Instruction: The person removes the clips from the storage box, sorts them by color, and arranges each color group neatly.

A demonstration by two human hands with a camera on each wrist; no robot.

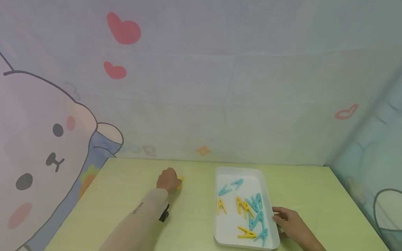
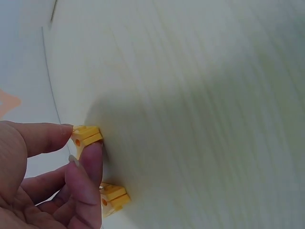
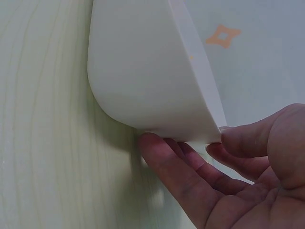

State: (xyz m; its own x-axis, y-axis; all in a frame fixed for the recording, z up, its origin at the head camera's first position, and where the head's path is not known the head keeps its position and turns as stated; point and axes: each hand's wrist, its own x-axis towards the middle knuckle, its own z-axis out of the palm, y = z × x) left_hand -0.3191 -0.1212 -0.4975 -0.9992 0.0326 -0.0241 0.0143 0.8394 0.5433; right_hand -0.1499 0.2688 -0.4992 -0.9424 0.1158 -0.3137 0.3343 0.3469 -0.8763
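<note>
My left hand (image 1: 169, 180) is at the far left part of the table. Its thumb and finger pinch a yellow clothespin (image 2: 86, 136), and a second yellow clothespin (image 2: 113, 197) shows just past the other fingers; whether they touch it is unclear. On the right, a white tray (image 1: 220, 228) rests on the table, holding several blue clothespins (image 1: 258, 220) and yellow clothespins (image 1: 221, 206). My right hand (image 1: 292, 225) holds the tray's right side, thumb at the rim and fingers against the outer wall (image 3: 143, 71).
The pale wood-grain table (image 1: 125, 181) ends at a printed cloth backdrop (image 1: 188, 104) with hearts and a large cartoon animal. Another cloth (image 1: 383, 139) hangs along the right side. A black strap piece (image 1: 164, 213) hangs at the left wrist.
</note>
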